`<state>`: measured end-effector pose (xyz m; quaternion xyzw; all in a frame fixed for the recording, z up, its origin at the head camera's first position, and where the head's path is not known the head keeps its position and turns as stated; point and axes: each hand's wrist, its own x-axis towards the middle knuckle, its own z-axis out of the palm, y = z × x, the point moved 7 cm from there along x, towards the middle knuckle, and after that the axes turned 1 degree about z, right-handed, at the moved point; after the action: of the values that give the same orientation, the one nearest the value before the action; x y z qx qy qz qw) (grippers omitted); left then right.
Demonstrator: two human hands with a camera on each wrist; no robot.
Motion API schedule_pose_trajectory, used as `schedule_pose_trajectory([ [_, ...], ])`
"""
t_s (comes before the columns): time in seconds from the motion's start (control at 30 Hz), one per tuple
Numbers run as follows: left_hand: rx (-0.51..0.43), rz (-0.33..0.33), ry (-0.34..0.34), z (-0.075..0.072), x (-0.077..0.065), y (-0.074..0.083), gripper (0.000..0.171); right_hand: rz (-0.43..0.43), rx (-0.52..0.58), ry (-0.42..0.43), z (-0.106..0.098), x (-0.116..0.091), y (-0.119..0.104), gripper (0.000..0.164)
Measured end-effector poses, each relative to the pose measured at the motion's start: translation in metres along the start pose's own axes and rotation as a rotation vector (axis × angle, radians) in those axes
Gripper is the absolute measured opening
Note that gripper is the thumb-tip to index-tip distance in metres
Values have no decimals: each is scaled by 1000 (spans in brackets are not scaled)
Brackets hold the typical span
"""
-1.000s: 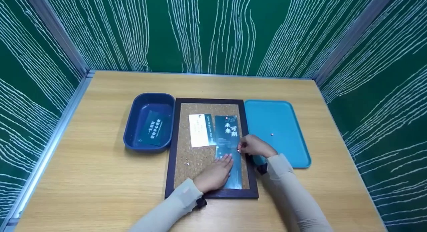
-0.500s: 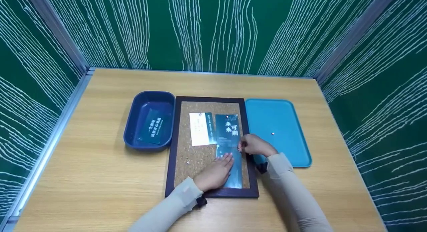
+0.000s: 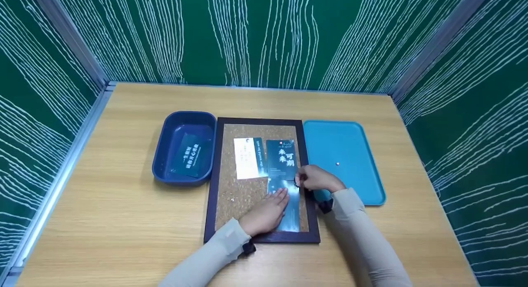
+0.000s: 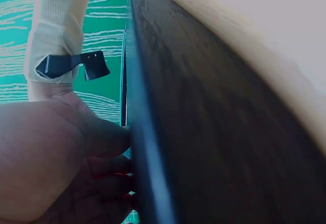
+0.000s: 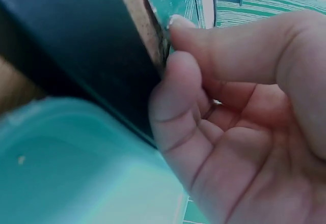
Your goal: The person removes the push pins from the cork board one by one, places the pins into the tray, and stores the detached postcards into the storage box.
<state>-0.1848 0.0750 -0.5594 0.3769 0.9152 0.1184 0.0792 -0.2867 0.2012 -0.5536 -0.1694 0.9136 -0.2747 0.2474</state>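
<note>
My left hand lies with its fingers extended over a teal card on the framed cork board, pressing it down. At that card's upper right corner my right hand has thumb and forefinger together, pinching a small pushpin mostly hidden by the fingertips. Thumb and curled fingers meet at the card's edge in the right wrist view. Directly above is another teal card with white characters and a pin near its top. Left of it sits a white card with a teal strip.
A dark blue bin holding a teal card stands left of the board. To the right lies a turquoise tray with one small pin. Another small shiny pin is on the cork's lower left.
Both hands keep nearly the same places. The right fingertips have shifted very slightly at the card's corner, and the shiny pin seen there earlier is now mostly covered. The view has tilted slightly.
</note>
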Motion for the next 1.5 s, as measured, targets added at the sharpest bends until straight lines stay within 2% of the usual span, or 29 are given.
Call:
schedule_pose_trajectory([
  [0.13, -7, 1, -3, 0, 0, 0, 51, -9, 4, -7, 0, 0, 1, 8],
  [0.33, -28, -3, -16, 2, 2, 0, 52, 45, 15, -21, 1, 1, 7, 8],
  [0.47, -28, -11, -16, 2, 2, 0, 52, 88, 59, -40, 1, 0, 8, 8],
  [0.73, -3, -9, 2, 1, 2, 0, 50, 70, 164, -67, 0, -2, 9, 8],
  [1.1, -24, -16, -8, 3, 2, -1, 51, 133, 342, 45, -4, 0, 19, 11],
  [1.3, -30, -22, -20, 4, 2, -1, 51, 119, 374, 72, -10, -2, 19, 9],
  [1.5, -33, -18, -22, 3, 2, -1, 51, 144, 386, 106, -17, -4, 20, 9],
])
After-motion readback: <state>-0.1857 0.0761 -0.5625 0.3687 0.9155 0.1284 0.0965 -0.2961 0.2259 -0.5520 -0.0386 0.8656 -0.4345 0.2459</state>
